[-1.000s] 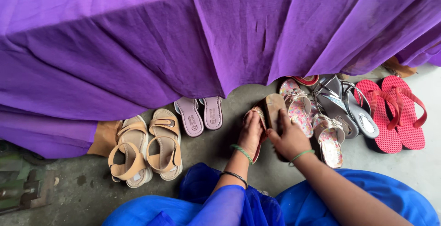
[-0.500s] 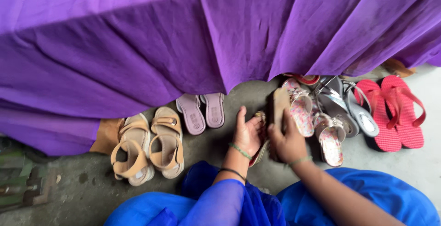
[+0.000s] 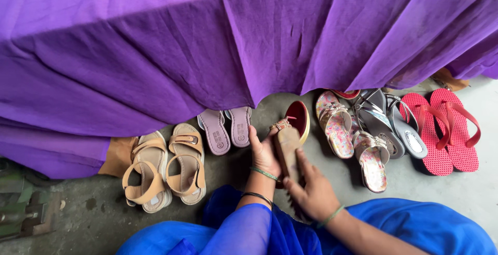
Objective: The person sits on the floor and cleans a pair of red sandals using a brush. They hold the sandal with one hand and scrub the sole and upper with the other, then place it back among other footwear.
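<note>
Sandals with gold trim and red insoles are what both hands are on: one sandal point(image 3: 299, 117) lies on the floor with its red footbed up, toe toward the purple cloth point(image 3: 207, 42), and the other sandal point(image 3: 288, 154) is turned sole-up, its tan underside facing the camera. The left hand point(image 3: 263, 154) curls against the left edge of that upturned sandal, near the strap; its fingers look closed on the shoe's side. The right hand point(image 3: 314, 195) clasps the heel end from below, fingers point(image 3: 306, 169) wrapped over the sole.

To handle it well, I judge the grip should stay at both ends as it is, so the shoe turns about its length without twisting loose, and the strap should be kept clear of the neighbouring flowered sandals point(image 3: 334, 125), which lie just to the right.

The floor point(image 3: 78, 218) is bare grey concrete, stained in places. Footwear lies in a row along the cloth's hem: tan strapped sandals point(image 3: 166, 164) at the left, mauve slippers point(image 3: 225, 128) half under the hem, grey sandals point(image 3: 389, 120), and red flip-flops point(image 3: 446, 130) at the far right. Blue garment folds point(image 3: 415, 224) fill the bottom of the view, and a greenish metal object point(image 3: 21, 208) sits at the lower left.
</note>
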